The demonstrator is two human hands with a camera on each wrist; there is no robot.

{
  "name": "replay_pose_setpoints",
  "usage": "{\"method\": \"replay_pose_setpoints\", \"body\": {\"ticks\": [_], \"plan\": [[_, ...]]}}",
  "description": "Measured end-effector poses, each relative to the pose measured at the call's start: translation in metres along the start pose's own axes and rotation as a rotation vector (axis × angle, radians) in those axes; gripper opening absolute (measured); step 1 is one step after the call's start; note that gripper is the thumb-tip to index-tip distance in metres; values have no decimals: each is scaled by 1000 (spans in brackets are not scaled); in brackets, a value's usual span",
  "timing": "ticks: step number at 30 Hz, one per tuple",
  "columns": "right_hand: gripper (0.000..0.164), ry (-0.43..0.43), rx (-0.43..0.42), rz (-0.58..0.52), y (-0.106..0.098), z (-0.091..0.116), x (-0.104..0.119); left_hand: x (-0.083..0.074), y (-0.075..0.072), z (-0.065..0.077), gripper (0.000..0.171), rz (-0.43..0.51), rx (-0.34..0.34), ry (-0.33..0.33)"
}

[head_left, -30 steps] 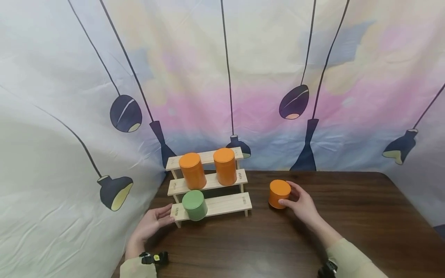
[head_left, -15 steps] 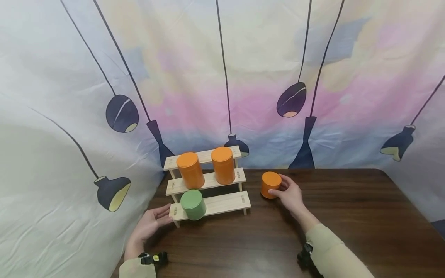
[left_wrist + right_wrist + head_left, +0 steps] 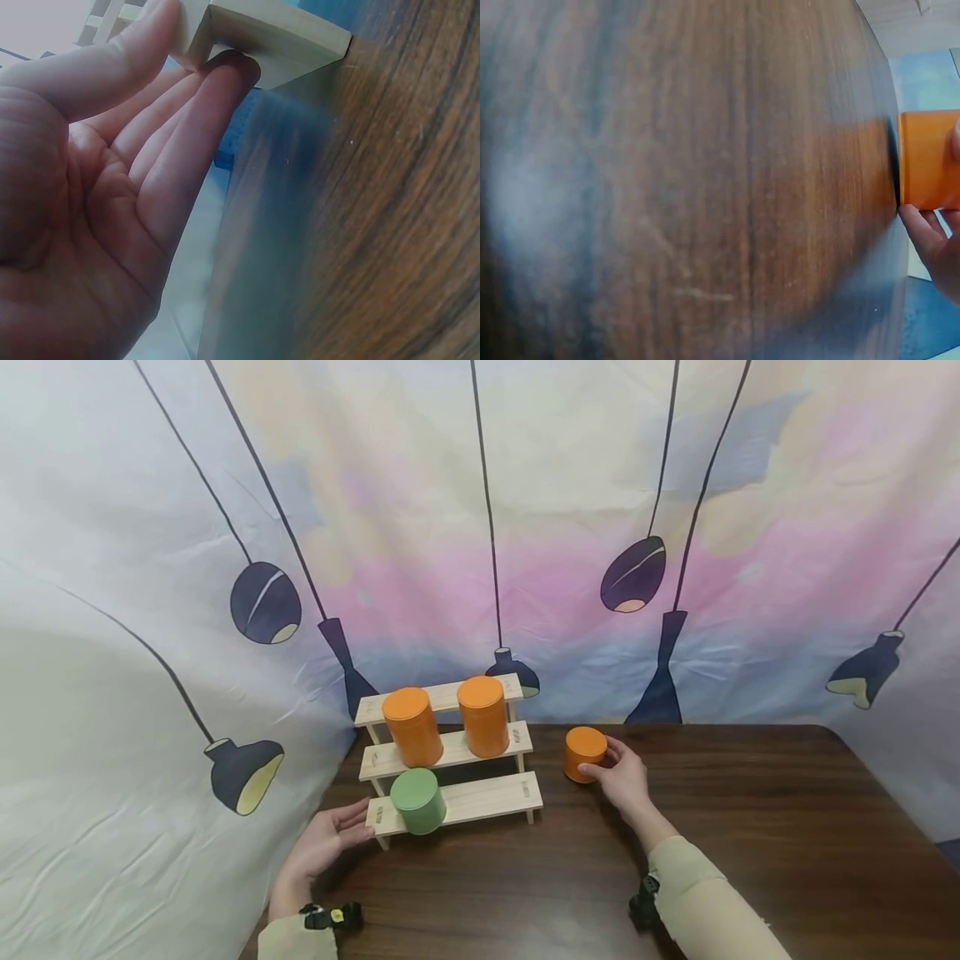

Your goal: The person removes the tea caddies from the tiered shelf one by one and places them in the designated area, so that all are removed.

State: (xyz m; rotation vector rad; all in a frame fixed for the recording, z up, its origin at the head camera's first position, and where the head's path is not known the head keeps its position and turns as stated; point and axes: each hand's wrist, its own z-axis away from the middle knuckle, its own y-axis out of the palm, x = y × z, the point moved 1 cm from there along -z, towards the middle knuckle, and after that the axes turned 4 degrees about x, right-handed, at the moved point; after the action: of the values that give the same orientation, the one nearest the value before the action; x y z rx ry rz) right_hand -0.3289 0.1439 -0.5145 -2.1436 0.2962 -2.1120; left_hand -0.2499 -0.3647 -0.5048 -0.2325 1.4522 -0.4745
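Right hand [image 3: 624, 779] curls its fingers round the short orange tin [image 3: 585, 753], which stands lid on upon the dark wooden table [image 3: 750, 827], just right of the stepped wooden rack [image 3: 487, 800]. Left hand [image 3: 324, 842] lies with straight fingers against the near left end of the rack's lowest step. On that step stands a green tin [image 3: 418, 801]; on the middle step, two tall orange tins [image 3: 412, 727], all closed. Behind hangs a lamp-printed cloth [image 3: 480, 527].

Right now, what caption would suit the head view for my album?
Right hand grips a small orange tin on the table; left hand touches the wooden tiered shelf.
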Motion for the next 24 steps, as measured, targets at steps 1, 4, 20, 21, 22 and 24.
{"method": "replay_pose_setpoints", "body": {"ticks": [1,4,20,21,22,24], "plan": [[82,2,-4,2,0,0,0,1,0,0,66,7,-1,0],[78,-2,-14,9,-1,0,-2,2,0,-1,66,4,2,7],[76,-31,-1,31,-1,0,-12,-2,2,1,65,-30,-30,-26],[76,-31,-1,30,-2,1,-12,-2,2,1,65,-33,-31,-27],[75,-32,0,30,-2,1,-13,-1,2,1,65,-35,-31,-27],[75,-33,3,31,-1,1,-14,0,1,0,65,-43,-33,-26]]}}
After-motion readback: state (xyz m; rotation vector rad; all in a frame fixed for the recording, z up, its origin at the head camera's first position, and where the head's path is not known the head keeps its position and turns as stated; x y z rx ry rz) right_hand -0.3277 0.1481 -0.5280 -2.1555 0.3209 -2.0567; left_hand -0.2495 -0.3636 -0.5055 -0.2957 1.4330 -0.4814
